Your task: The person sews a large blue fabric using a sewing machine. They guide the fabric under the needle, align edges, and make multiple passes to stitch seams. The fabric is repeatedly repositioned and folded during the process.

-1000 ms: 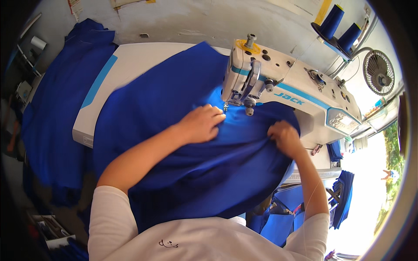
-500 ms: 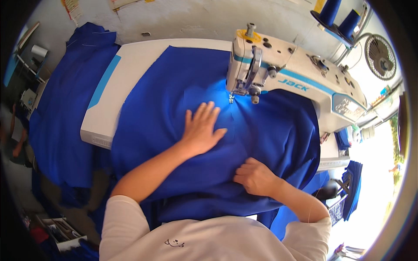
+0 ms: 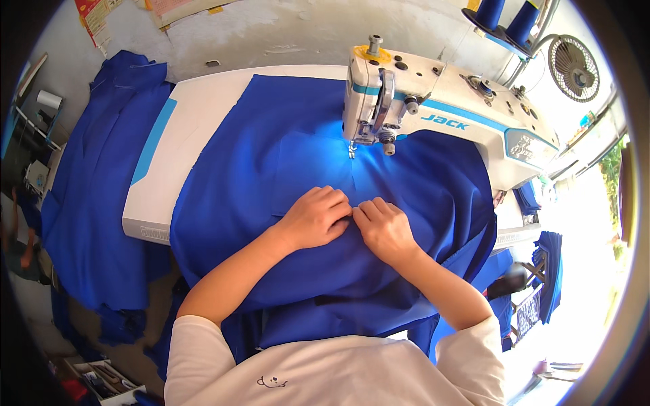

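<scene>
A large blue fabric piece covers the bed of a white sewing machine and hangs over its near edge. On it lies a flat blue patch, its right edge running to the lit presser foot. My left hand has its fingers curled and pinched on the cloth at the patch's near right corner. Close beside it, my right hand pinches the cloth at the same spot, fingertips almost touching the left's. Both hands are nearer to me than the presser foot.
More blue cloth hangs at the table's left end. Thread cones and a fan are at the upper right. Folded blue pieces hang at the right. A box of tools lies at the lower left.
My left hand has drawn back from lying flat, fingers now curled. My right hand has moved up and left to meet it. The view has shifted slightly.
</scene>
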Demonstrator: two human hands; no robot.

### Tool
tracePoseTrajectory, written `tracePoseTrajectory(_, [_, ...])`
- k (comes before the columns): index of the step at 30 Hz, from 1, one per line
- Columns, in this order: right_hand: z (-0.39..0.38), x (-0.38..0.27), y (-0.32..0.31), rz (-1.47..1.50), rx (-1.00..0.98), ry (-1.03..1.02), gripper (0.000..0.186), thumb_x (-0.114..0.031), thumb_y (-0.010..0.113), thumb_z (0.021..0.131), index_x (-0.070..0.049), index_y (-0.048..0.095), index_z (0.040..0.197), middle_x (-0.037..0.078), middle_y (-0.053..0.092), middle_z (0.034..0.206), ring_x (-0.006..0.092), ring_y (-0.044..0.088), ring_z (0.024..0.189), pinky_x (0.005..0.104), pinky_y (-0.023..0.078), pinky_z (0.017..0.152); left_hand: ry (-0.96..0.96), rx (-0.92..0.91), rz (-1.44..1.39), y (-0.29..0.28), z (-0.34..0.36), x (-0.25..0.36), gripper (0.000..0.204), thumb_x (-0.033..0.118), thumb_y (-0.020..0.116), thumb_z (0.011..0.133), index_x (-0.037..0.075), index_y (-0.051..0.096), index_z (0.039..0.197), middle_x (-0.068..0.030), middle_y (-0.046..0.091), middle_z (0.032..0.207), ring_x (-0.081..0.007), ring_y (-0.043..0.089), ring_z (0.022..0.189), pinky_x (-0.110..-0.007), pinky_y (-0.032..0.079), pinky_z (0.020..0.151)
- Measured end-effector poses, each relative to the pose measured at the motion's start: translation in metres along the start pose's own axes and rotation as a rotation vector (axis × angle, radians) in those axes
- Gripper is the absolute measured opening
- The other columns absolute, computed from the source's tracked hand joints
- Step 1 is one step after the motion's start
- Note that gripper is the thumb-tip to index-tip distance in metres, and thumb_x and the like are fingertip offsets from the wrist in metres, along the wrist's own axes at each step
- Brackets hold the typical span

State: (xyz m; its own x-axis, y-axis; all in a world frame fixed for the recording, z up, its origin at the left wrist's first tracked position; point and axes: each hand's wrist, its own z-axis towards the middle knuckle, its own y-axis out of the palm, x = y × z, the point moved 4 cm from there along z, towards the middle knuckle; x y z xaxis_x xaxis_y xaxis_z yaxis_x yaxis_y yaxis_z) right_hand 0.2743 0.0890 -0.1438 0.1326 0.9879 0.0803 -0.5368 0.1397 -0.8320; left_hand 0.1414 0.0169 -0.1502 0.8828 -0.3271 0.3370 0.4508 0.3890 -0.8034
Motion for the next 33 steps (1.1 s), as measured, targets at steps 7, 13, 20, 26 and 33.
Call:
tracePoseTrajectory(7, [0.025, -0.025, -0.006, 0.711, 0.165, 0.537, 0.005, -0.003, 0.063, 0.082, -0.003, 0.064, 0.087, 0.013, 0.064, 0.090, 0.0311, 0.065, 0.075, 0.0400, 0.053, 0.064, 0.031, 0.487, 0.265, -0.014, -0.009, 0.009, 0.023, -0.001, 0.067, 0.073, 0.002, 0.065, 0.095, -0.0090, 0.061, 0.085, -0.0246, 0.063, 0.079, -0.040, 0.053, 0.083])
tracePoseTrajectory(13, [0.033, -0.012, -0.012, 0.234, 0.168, 0.388, 0.025, -0.002, 0.068, 0.078, -0.002, 0.057, 0.101, 0.011, 0.056, 0.089, 0.0298, 0.061, 0.077, 0.0374, 0.053, 0.062, 0.025, 0.526, 0.191, -0.016, -0.010, 0.010, 0.019, -0.005, 0.071, 0.075, 0.001, 0.066, 0.092, -0.0093, 0.064, 0.083, -0.0276, 0.064, 0.074, -0.042, 0.056, 0.080])
tracePoseTrajectory(20, [0.029, -0.016, 0.000, 0.597, 0.161, 0.621, 0.022, -0.002, 0.065, 0.083, 0.001, 0.065, 0.105, 0.013, 0.063, 0.091, 0.0286, 0.065, 0.079, 0.0348, 0.054, 0.065, -0.064, 0.556, 0.220, -0.020, -0.008, 0.009, 0.019, -0.002, 0.072, 0.076, 0.003, 0.066, 0.093, -0.0074, 0.064, 0.081, -0.0249, 0.063, 0.072, -0.046, 0.051, 0.090])
tracePoseTrajectory(26, [0.029, -0.020, 0.005, 0.858, 0.146, 0.603, 0.031, 0.007, 0.059, 0.084, 0.003, 0.063, 0.114, 0.018, 0.066, 0.102, 0.0292, 0.069, 0.088, 0.0361, 0.056, 0.071, -0.155, 0.601, 0.066, -0.019, -0.016, -0.006, 0.020, -0.005, 0.068, 0.078, 0.004, 0.065, 0.096, -0.0056, 0.064, 0.083, -0.0236, 0.064, 0.075, -0.045, 0.051, 0.091])
tracePoseTrajectory(33, [0.050, 0.038, 0.044, 0.210, 0.014, 0.349, 0.010, -0.003, 0.066, 0.076, -0.003, 0.067, 0.086, 0.009, 0.065, 0.092, 0.0274, 0.064, 0.088, 0.0366, 0.052, 0.069, -0.094, 0.414, -0.107, -0.015, -0.006, -0.004, 0.019, -0.005, 0.066, 0.076, 0.004, 0.064, 0.093, -0.0072, 0.060, 0.086, -0.0241, 0.061, 0.078, -0.033, 0.053, 0.067])
